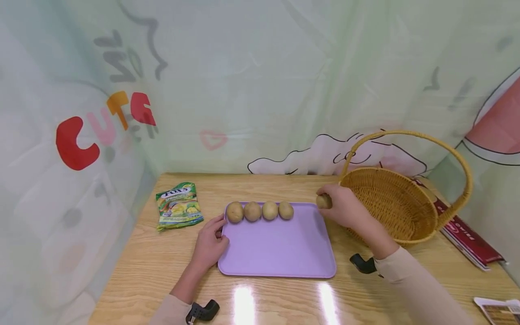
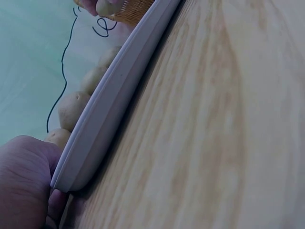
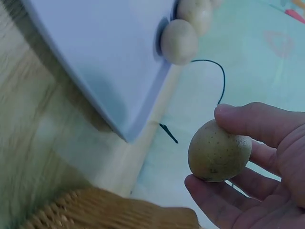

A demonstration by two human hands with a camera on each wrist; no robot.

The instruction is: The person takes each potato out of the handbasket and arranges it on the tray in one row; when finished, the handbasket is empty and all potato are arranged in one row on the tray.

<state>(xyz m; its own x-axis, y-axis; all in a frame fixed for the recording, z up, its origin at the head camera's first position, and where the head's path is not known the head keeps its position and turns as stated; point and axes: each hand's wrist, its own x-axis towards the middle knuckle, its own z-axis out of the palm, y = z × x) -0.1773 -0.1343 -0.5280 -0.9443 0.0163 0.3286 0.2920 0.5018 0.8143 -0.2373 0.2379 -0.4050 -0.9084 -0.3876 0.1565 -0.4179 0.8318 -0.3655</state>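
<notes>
A purple tray (image 1: 280, 253) lies on the wooden table, with several round tan potatoes (image 1: 253, 211) in a row along its far left edge. My left hand (image 1: 210, 243) holds the tray's left rim; the left wrist view has the hand (image 2: 26, 176) at the tray's corner, partly hidden behind it. Above the tray's far right corner, my right hand (image 1: 345, 207) pinches another potato (image 3: 219, 151) between thumb and fingers. That potato is speckled and greenish-brown, and it is apart from the tray. Close by on the right stands a wicker basket (image 1: 382, 198) with a tall handle.
A green candy bag (image 1: 178, 206) lies left of the tray. Behind the basket is a dark red package (image 1: 467, 239), and a printed card (image 1: 501, 311) sits at the near right. A patterned curtain (image 1: 243, 90) hangs at the table's back edge.
</notes>
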